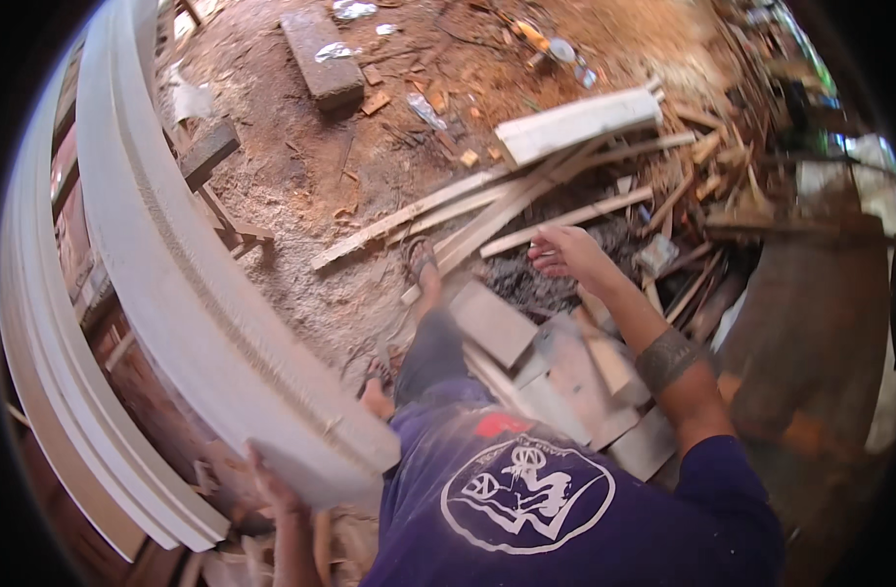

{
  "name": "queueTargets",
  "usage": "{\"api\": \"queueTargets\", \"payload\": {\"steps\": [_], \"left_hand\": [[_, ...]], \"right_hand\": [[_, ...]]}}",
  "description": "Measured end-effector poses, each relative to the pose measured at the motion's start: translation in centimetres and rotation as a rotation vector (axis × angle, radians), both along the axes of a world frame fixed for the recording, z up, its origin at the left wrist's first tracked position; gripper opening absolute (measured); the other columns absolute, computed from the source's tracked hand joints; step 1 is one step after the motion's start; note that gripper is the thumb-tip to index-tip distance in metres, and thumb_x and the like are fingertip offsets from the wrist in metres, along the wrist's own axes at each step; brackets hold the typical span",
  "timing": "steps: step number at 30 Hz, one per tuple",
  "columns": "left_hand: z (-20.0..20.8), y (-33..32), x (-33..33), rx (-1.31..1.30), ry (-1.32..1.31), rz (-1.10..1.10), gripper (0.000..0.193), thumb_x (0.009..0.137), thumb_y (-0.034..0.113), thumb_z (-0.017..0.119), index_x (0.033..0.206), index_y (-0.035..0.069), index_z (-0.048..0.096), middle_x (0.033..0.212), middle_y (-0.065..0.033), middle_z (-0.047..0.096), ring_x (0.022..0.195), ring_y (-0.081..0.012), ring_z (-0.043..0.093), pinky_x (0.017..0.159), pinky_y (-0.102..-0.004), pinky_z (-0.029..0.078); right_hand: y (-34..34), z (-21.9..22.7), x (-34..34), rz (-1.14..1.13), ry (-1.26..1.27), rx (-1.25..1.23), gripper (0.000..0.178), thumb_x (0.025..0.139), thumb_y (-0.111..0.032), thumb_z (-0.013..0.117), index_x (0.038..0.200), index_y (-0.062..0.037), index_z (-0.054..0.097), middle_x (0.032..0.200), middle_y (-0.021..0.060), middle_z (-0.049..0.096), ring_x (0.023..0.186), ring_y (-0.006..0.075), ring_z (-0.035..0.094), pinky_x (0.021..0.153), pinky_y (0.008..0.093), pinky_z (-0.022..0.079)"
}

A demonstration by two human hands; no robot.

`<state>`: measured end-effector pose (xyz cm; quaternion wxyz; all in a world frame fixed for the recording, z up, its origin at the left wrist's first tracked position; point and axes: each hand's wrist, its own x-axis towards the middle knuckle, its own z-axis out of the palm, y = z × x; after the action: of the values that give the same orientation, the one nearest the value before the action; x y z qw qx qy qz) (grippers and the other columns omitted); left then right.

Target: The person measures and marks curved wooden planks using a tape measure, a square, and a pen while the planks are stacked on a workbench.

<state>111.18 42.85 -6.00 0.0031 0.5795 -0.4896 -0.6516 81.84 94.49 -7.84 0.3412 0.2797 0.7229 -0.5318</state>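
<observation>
A long white wooden board with grooves and a raised profile [189,264] runs from the upper left to beside my body and looks curved in this view. My left hand [277,489] is at its outer edge near the close end, gripping it; some of its fingers are hidden at the board's edge. Out to the right, my right hand [563,252] hangs over the scrap wood with its fingers loosely bent and apart. I make out nothing held in it.
More profiled boards [96,411] lie at the far left. Planks [497,210], a white board [580,122] and flat wood offcuts [556,377] litter the ground by my feet. A thick block [323,59] lies ahead on sawdust-covered earth. Brown sheeting [810,333] stands at right.
</observation>
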Motion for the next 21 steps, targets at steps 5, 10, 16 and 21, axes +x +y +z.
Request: {"api": "queueTargets", "payload": {"steps": [5,10,16,21], "left_hand": [[0.2,-1.4,-0.1,0.057,-0.063,-0.025,0.077,0.103,0.063,0.048,0.15,0.002,0.046,0.141,-0.0143,0.058,0.127,-0.0287,0.056,0.113,-0.042,0.042],[-0.4,-0.9,0.8,-0.005,-0.075,0.033,0.08,0.1,0.066,0.052,0.146,0.001,0.05,0.136,-0.0145,0.061,0.119,-0.0273,0.061,0.106,-0.0389,0.047],[-3.4,-2.4,2.7,-0.099,-0.148,0.005,0.085,0.097,0.071,0.054,0.14,-0.003,0.06,0.127,-0.0138,0.066,0.116,-0.0243,0.061,0.103,-0.0382,0.048],[-3.2,-0.9,2.7,-0.172,-0.217,0.013,0.086,0.099,0.071,0.05,0.139,-0.005,0.06,0.131,-0.016,0.065,0.113,-0.0266,0.063,0.099,-0.0391,0.05]], "right_hand": [[-2.8,0.1,-19.9,0.386,0.3,0.133,0.034,0.105,-0.035,0.058,0.104,-0.0034,0.069,0.094,0.0027,0.072,0.078,0.0119,0.067,0.072,0.028,0.055],[-4.8,4.7,-25.8,0.772,0.814,0.268,0.031,0.099,-0.029,0.064,0.105,0.001,0.07,0.085,0.0181,0.071,0.079,0.0255,0.07,0.073,0.0378,0.053],[14.6,-7.3,-22.8,0.803,0.725,0.473,0.031,0.095,-0.028,0.059,0.091,0.0,0.07,0.079,0.024,0.067,0.077,0.046,0.065,0.075,0.0528,0.051],[30.2,-20.4,-11.0,0.84,-0.267,0.498,0.026,0.084,-0.029,0.074,0.094,-0.005,0.077,0.095,0.0177,0.077,0.088,0.0307,0.075,0.072,0.0451,0.059]]}}
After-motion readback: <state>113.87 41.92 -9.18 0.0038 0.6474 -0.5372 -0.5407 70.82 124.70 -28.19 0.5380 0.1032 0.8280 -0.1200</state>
